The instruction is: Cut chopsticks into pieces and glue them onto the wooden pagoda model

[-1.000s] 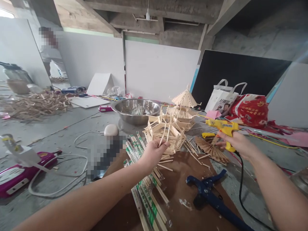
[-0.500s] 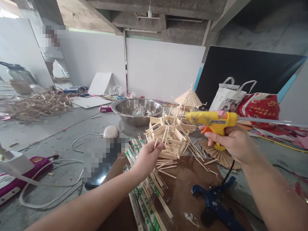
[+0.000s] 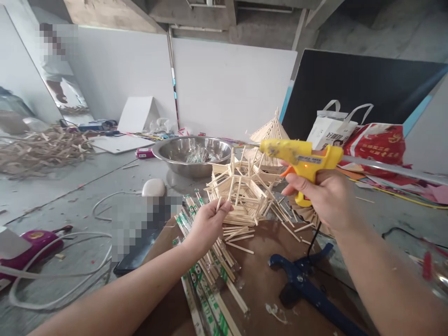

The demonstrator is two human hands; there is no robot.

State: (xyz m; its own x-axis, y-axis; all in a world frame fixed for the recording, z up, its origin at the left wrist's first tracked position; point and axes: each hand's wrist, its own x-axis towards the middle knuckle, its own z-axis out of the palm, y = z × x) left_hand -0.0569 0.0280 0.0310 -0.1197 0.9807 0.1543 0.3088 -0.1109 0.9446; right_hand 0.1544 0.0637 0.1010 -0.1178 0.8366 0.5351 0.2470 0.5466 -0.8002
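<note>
At the brown board's (image 3: pixel 257 268) far edge, an open-topped chopstick framework (image 3: pixel 256 191) looks unfinished; left hand (image 3: pixel 206 226) pinches a stick (image 3: pixel 219 204), right hand (image 3: pixel 329 196) grips a hot-glue gun (image 3: pixel 306 158).

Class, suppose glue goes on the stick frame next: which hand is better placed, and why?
Probably the right hand: it grips the yellow glue gun, fingers by the trigger, nozzle pointing toward the stick frame's upper sticks. The left hand is occupied, pinching a small stick.

Head camera looks forward and slightly down across the floor (image 3: pixel 84 210). Left hand (image 3: pixel 207 226) and right hand (image 3: pixel 327 198) at close range; white panels (image 3: pixel 231 88) well behind.
</note>
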